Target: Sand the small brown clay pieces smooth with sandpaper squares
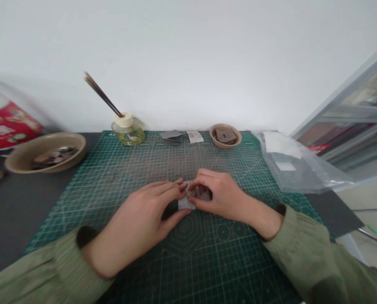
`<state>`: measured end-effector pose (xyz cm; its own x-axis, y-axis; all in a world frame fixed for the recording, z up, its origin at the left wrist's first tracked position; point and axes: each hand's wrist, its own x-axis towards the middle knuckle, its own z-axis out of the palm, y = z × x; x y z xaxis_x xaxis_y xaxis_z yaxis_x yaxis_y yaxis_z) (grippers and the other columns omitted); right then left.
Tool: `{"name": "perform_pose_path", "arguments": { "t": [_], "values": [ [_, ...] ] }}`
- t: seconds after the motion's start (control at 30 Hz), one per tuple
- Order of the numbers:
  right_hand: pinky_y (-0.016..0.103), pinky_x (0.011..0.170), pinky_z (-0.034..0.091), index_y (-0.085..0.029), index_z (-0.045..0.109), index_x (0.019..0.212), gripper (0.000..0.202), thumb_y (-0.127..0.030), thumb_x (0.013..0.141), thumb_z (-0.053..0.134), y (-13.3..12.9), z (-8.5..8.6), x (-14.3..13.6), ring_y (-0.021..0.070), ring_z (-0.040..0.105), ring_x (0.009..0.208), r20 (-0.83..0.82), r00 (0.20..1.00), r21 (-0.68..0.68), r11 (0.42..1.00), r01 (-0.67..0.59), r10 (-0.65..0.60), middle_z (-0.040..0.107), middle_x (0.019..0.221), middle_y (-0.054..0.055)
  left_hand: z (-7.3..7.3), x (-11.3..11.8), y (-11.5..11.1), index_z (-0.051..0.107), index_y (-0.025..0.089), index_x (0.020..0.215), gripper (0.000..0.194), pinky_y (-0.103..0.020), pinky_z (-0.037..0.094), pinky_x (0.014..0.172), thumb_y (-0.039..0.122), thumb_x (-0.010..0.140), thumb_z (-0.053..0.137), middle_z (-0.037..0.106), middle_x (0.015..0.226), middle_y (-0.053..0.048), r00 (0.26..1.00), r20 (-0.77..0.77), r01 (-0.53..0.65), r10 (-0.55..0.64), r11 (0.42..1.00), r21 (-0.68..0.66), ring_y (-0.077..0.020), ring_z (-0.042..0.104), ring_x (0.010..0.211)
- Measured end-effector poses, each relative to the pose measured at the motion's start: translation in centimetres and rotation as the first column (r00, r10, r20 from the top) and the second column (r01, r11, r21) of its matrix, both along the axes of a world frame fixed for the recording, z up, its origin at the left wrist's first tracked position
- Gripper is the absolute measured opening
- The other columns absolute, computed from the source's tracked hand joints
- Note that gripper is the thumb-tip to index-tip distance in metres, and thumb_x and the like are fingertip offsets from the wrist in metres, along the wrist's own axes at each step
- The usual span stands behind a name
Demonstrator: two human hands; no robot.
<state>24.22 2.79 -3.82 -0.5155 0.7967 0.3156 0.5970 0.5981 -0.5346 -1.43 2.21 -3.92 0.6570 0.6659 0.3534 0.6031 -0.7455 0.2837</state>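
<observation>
A small pale grey, paper-like piece (184, 204) lies on the green cutting mat (112, 169), in the middle in front of me. My left hand (144, 209) holds its left side, thumb at the near edge and fingers at the far edge. Thumb and fingertips of my right hand (222, 192) are pinched together on top of the piece; whatever is between them is too small to make out. The fingertips of both hands nearly meet, and they hide part of the piece.
Along the mat's back edge stand a reed diffuser bottle (128, 131), dark flat pieces (172, 135), a white paper (195, 136) and a small bowl (225, 144). A larger bowl (46, 164) is at left, a clear plastic bag (299, 169) at right.
</observation>
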Motion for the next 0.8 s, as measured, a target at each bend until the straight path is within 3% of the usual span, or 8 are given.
{"name": "perform_pose_path", "arguments": {
  "t": [0.23, 0.47, 0.8],
  "values": [
    [0.03, 0.076, 0.048, -0.022, 0.075, 0.109, 0.011, -0.029, 0.1, 0.078, -0.5, 0.0, 0.5, 0.0166, 0.068, 0.087, 0.016, 0.999, -0.012, 0.999, -0.032, 0.032, 0.07, 0.1, 0.001, 0.2, 0.2, 0.1, 0.078, 0.022, 0.135, 0.04, -0.058, 0.065, 0.113, 0.046, 0.103, 0.076, 0.08, 0.143, -0.011, 1.0, -0.004, 0.01, -0.01, 1.0, -0.002, -0.0347, 0.079, 0.126],
    [0.029, 0.074, 0.047, -0.022, 0.076, 0.11, 0.012, -0.025, 0.099, 0.079, -0.2, 0.1, 1.5, 0.0147, 0.065, 0.079, 0.033, 0.999, -0.002, 1.0, 0.025, -0.025, 0.069, 0.096, 0.0, 0.3, 0.1, -0.1, 0.08, 0.023, 0.13, 0.035, -0.054, 0.065, 0.113, 0.042, 0.1, 0.079, 0.081, 0.141, -0.009, 1.0, 0.024, 0.004, -0.004, 1.0, 0.004, -0.0338, 0.08, 0.124],
    [0.029, 0.074, 0.048, -0.021, 0.076, 0.107, 0.011, -0.025, 0.097, 0.08, 0.0, -0.2, -0.1, 0.0154, 0.065, 0.08, 0.009, 1.0, -0.006, 1.0, -0.008, 0.008, 0.069, 0.095, 0.0, 0.4, 0.2, -0.1, 0.079, 0.022, 0.133, 0.04, -0.057, 0.068, 0.109, 0.034, 0.095, 0.085, 0.081, 0.141, -0.009, 1.0, 0.002, 0.012, -0.012, 0.999, 0.045, -0.0354, 0.081, 0.122]
  ]
}}
